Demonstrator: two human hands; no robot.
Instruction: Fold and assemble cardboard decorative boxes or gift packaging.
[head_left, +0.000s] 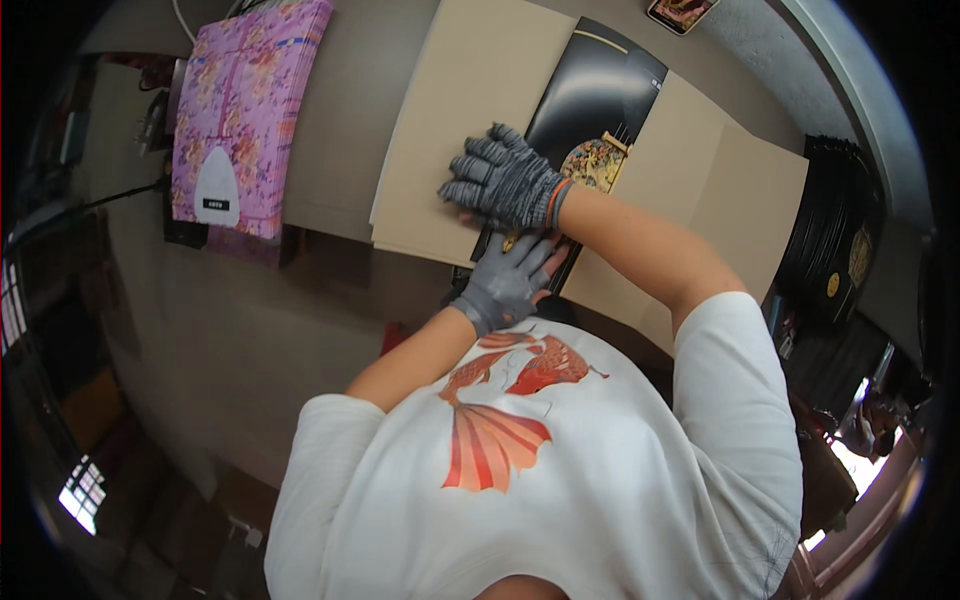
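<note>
Both my hands wear grey knit gloves. My right hand (503, 180) lies palm down, fingers together, pressing on the seam where a tan cardboard panel (455, 120) meets a glossy black printed sheet (600, 95) with a round gold ornament. My left hand (505, 280) sits just below it at the near edge of the black sheet, fingers curled against that edge. Whether it grips the sheet is hidden. A second tan cardboard panel (700, 190) lies to the right of the black sheet.
A stack of pink floral printed sheets (245, 110) lies at the far left of the grey worktable (340, 110). A pile of black sheets with gold marks (835, 240) stands at the right. My white shirt with an orange fish print fills the lower view.
</note>
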